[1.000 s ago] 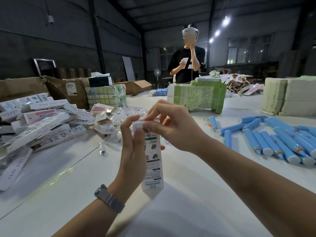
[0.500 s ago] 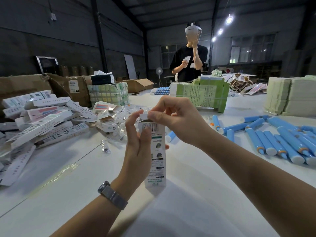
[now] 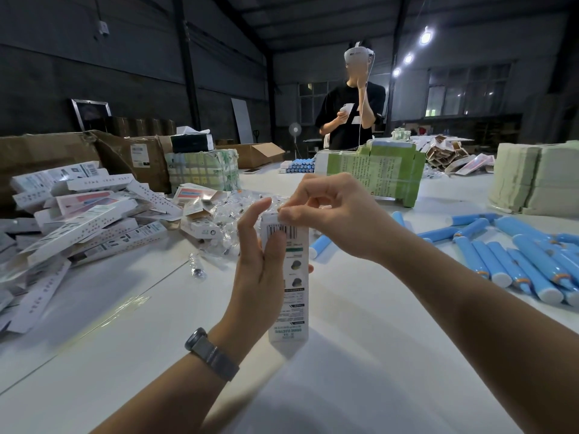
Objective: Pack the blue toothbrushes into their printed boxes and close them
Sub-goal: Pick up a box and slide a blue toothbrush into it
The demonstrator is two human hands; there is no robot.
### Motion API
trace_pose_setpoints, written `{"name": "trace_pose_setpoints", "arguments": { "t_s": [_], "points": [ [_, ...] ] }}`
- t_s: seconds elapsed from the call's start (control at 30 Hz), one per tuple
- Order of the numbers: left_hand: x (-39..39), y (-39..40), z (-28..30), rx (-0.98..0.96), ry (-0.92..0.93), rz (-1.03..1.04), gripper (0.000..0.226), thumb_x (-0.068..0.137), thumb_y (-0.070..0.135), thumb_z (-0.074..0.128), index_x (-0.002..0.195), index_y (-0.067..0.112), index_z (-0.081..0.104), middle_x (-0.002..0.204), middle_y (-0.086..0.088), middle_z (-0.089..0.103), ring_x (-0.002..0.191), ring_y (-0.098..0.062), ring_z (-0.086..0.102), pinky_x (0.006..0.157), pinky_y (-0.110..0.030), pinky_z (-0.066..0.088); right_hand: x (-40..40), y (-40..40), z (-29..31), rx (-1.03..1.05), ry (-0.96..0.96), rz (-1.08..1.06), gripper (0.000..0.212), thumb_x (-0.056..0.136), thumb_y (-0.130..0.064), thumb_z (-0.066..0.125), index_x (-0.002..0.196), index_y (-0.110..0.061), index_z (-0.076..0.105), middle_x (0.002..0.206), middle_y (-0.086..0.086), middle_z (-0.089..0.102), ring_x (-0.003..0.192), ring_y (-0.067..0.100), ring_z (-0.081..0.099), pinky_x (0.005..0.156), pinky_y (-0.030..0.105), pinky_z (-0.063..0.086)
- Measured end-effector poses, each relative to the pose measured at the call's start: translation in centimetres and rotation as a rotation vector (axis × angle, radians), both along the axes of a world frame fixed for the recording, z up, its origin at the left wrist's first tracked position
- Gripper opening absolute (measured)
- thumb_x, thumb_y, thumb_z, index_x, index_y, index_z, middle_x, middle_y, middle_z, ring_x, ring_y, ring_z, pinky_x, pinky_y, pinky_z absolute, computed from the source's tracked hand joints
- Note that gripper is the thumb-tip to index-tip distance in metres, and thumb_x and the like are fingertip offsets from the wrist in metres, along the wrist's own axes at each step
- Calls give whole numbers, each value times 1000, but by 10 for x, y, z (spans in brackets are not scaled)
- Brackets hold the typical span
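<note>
Above the white desk [image 3: 360, 355] a printed toothbrush box [image 3: 289, 277] stands upright; the left hand [image 3: 260, 270] grips its side, thumb across the barcode, while the right hand [image 3: 326, 214] pinches the top flap. Loose blue toothbrushes [image 3: 501, 255] lie to the right, apart from it.

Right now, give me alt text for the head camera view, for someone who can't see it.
A person's left hand holds a printed box upright on a white table while the right hand pinches its top flap. Loose blue toothbrushes lie to the right, a pile of printed boxes to the left, and another person stands across the table.
</note>
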State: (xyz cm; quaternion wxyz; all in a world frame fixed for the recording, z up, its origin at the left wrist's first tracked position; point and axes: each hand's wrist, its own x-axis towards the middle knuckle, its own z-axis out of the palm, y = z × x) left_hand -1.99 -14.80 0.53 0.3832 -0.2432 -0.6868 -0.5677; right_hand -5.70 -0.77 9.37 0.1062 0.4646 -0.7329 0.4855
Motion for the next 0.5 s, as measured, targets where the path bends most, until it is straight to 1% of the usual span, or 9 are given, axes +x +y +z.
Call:
{"name": "trace_pose_setpoints", "arguments": {
  "t_s": [0.03,0.1,0.17,0.2,0.27,0.33,0.37,0.43,0.5],
  "points": [
    [0,0,0,7,5,7,27,103,35,34,129,42,30,106,24,65,74,-15,71,60,-42,62,-2,1,-2,2,-6,14,12,89,-18,68,78,-16,71,78,-8,63,81,34,57,73,45,52],
    [0,0,-1,19,12,19,24,104,28,32,126,37,31,104,24,65,71,-12,70,58,-40,62,-5,3,-6,2,-7,34,11,89,-15,68,86,-25,71,79,-18,63,80,21,58,76,39,54],
    [-1,0,-1,29,10,25,21,104,26,32,123,36,33,102,22,66,68,-12,70,57,-41,62,-7,4,-11,-24,14,47,15,88,-14,70,88,-29,66,86,-15,66,80,10,60,77,33,57],
    [-1,0,-1,33,6,26,20,104,27,32,122,35,33,101,22,66,67,-11,70,57,-39,62,-9,4,-14,-48,26,47,16,87,-14,71,87,-29,64,90,-9,69,80,11,62,76,33,57],
    [-1,0,0,29,2,26,18,103,28,32,121,33,33,100,23,66,69,-10,69,57,-32,61,-11,3,-19,-100,42,38,15,85,-15,73,84,-27,63,93,1,72,82,18,64,76,40,58],
    [0,1,0,26,4,22,17,103,30,31,120,31,32,99,24,65,71,-10,69,58,-27,59,-13,3,-22,-136,35,34,13,83,-18,76,83,-25,66,94,5,73,83,24,66,74,48,57],
    [0,1,0,32,2,17,17,103,32,31,120,31,32,99,24,65,71,-10,69,58,-26,58,-14,3,-23,-135,34,28,14,81,-19,78,83,-27,67,94,4,74,83,23,66,73,48,57],
    [1,1,1,46,-3,10,18,101,38,32,118,32,32,98,24,65,70,-11,70,57,-24,57,-13,3,-22,-114,36,22,17,78,-22,81,82,-31,67,96,-2,74,84,18,66,71,39,58],
    [0,1,1,52,-10,5,17,101,38,33,116,30,32,97,22,65,69,-12,69,57,-25,57,-13,4,-20,-99,38,46,19,77,-22,81,80,-33,66,99,-5,73,84,16,66,69,29,56]
  ]
}}
